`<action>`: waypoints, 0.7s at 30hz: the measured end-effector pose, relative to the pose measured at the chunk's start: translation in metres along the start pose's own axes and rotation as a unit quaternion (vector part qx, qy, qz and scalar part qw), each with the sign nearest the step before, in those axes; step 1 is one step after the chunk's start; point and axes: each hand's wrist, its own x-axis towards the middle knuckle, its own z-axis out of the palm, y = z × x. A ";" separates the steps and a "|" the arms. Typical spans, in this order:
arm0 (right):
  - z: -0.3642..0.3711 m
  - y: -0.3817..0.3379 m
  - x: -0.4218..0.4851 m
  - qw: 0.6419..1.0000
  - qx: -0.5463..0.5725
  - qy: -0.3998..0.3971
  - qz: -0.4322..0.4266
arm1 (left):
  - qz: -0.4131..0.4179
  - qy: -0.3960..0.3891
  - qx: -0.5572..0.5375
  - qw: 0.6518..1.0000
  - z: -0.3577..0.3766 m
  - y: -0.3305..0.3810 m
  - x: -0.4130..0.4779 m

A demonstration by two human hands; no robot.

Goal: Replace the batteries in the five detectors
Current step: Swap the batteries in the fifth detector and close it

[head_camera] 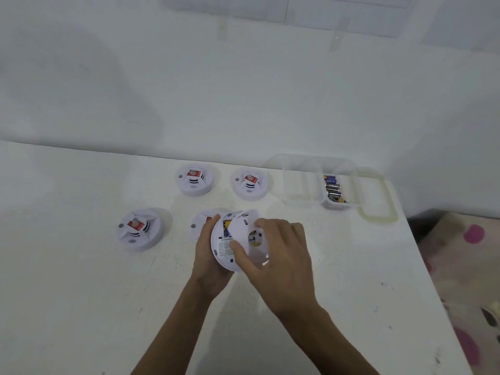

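Observation:
I hold a white round detector (224, 247) above the table, its back side with a printed label facing me. My left hand (209, 262) grips its body from the left and below. My right hand (281, 255) grips its white back cover (250, 239), which sits tilted over the body. Three more detectors stand face up with red stickers: one at the left (139, 230), two at the back (196, 180) (250, 183). A further detector (201, 224) lies partly hidden behind my left hand. Several batteries (334, 189) lie in a clear box.
The clear plastic box (305, 182) has two compartments and stands at the back right of the white table (81, 280). Its lid (377, 196) lies beside it near the table's right edge. A white wall rises behind. A patterned floor shows at the right.

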 end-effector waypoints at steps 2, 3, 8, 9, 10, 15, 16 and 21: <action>0.004 -0.003 0.000 0.999 -0.043 0.002 0.003 | 0.010 0.016 0.026 0.999 0.001 -0.001 -0.001; 0.006 -0.004 0.000 0.998 -0.060 -0.001 0.005 | 0.023 0.015 0.042 0.999 0.003 -0.001 -0.002; 0.013 -0.003 0.001 0.996 -0.087 0.009 -0.009 | 0.027 0.016 0.054 0.998 0.009 0.004 -0.005; 0.013 -0.002 0.001 0.996 -0.084 0.007 -0.010 | 0.019 0.024 0.045 0.999 0.009 0.004 -0.005; 0.012 -0.003 0.001 0.997 -0.081 0.004 -0.010 | 0.008 0.032 0.039 0.999 0.009 0.004 -0.005; 0.013 -0.002 0.002 0.998 -0.059 0.001 -0.016 | 0.001 0.038 0.061 0.997 0.015 0.007 -0.008; 0.013 -0.002 0.002 0.998 -0.057 0.001 -0.014 | -0.002 0.034 0.065 0.997 0.018 0.008 -0.009; 0.013 -0.005 0.002 0.997 -0.074 -0.013 0.005 | -0.029 0.028 0.060 0.997 0.022 0.010 -0.011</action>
